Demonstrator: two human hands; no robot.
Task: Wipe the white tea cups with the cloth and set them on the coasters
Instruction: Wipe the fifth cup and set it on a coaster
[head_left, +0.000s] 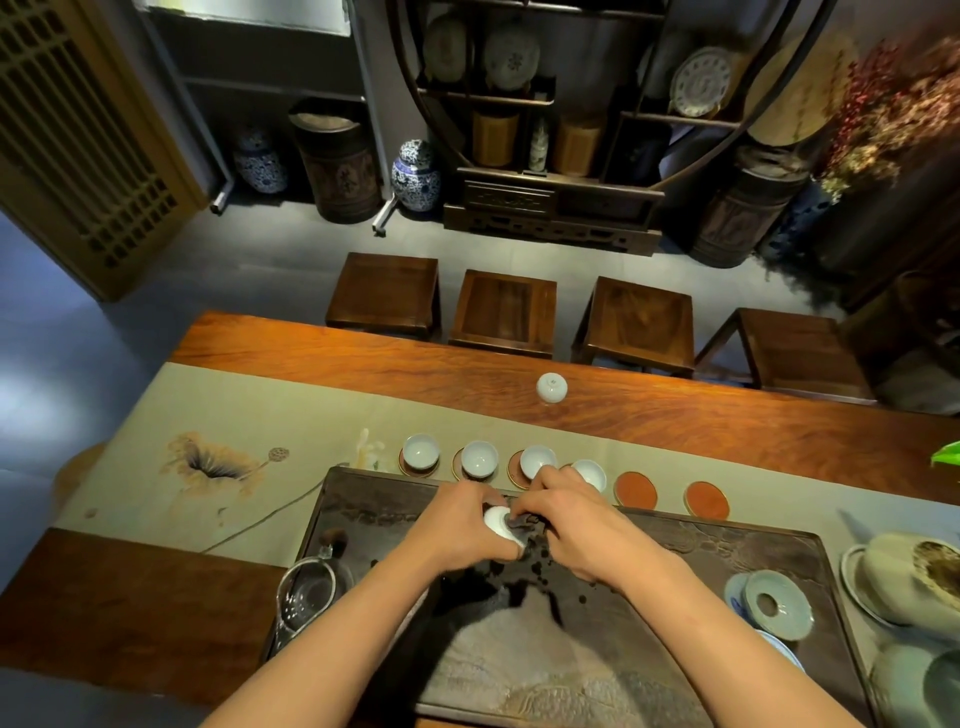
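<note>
You're well past halfway: four cups sit on coasters, two coasters (636, 489) are still bare. Your left hand (467, 525) grips a cup (497, 521) over the tray (727, 540) while your right hand (566, 525) pinches the cloth (524, 527) against it. One more cup (551, 387) waits across the table.

wood table (675, 410) w/ beige lotus runner (218, 415) | dark carved tea tray (675, 582) | glass pitcher (306, 597) near-left | celadon lid (778, 604) right | four stools (506, 312) behind | blue-white jar (415, 174) on floor | round shelf, plates (701, 80)
</note>
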